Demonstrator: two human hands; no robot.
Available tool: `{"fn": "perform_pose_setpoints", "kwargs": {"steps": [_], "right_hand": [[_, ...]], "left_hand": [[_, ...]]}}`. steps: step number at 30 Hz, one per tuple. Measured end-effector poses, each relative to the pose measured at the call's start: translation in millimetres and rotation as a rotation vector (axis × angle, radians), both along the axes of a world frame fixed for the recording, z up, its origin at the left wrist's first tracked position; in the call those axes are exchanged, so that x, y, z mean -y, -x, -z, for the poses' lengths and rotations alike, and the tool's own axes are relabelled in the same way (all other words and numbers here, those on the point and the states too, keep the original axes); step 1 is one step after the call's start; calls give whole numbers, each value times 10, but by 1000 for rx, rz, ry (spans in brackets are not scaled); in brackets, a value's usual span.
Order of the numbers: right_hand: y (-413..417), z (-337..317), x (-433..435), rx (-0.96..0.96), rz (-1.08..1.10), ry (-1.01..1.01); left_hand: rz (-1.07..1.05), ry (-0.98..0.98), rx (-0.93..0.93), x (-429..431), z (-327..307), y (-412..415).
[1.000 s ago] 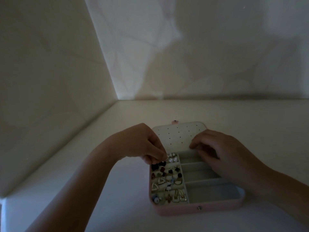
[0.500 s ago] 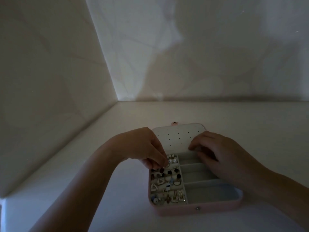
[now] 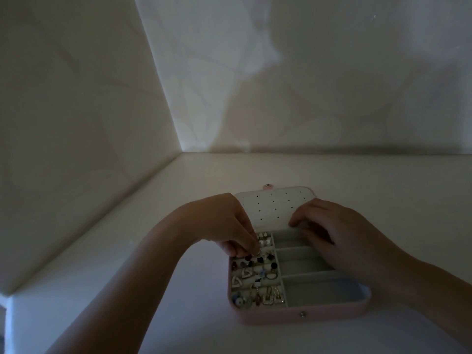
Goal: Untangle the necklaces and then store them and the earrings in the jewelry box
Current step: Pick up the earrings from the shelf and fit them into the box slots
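Pinching a tiny earring (image 3: 256, 252) over the left rows of the pink jewelry box (image 3: 301, 314) on the worktop (image 3: 153, 302), the left hand (image 3: 224, 226) could drop it, while the right hand (image 3: 339, 241) lay spread, steadying the box.

dim corner of pale walls (image 3: 76, 111) (faint shadows) over white tabletop (image 3: 357, 180)

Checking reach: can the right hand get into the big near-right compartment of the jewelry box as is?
Probably yes. The right hand rests over the slots just beyond it, and that compartment of the jewelry box looks open and uncovered.
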State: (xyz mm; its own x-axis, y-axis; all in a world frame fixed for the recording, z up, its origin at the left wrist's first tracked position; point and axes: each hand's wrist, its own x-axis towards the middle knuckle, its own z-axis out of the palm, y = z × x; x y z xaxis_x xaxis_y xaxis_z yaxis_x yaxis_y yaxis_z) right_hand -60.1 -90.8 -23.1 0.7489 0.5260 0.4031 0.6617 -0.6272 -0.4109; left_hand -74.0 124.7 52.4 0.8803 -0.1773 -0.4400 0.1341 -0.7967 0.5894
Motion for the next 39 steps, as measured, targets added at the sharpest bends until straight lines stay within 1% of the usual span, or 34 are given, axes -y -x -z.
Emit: {"fn": "perform_pose_setpoints", "kwargs": {"steps": [6, 18, 24, 30, 32, 34, 36, 39], "right_hand": [[10, -3, 3, 4, 3, 8], [20, -27, -6, -20, 19, 23], [27, -36, -7, -23, 10, 19], [5, -12, 6, -5, 1, 1], [2, -36, 16, -7, -11, -35], [-24, -86, 58, -34, 0, -123], [-94, -166, 152, -72, 59, -209], [-272, -278, 395, -111, 213, -258]], "left_hand": [[-8, 3, 22, -12, -33, 12], [25, -26, 0, 48, 5, 20], [16, -79, 46, 71, 44, 33], [34, -181, 117, 31, 75, -2], [39, -194, 117, 8, 90, -18], [43, -194, 120, -10, 111, -31], [45, -190, 124, -31, 134, -38], [37, -170, 108, -67, 170, -48]]}}
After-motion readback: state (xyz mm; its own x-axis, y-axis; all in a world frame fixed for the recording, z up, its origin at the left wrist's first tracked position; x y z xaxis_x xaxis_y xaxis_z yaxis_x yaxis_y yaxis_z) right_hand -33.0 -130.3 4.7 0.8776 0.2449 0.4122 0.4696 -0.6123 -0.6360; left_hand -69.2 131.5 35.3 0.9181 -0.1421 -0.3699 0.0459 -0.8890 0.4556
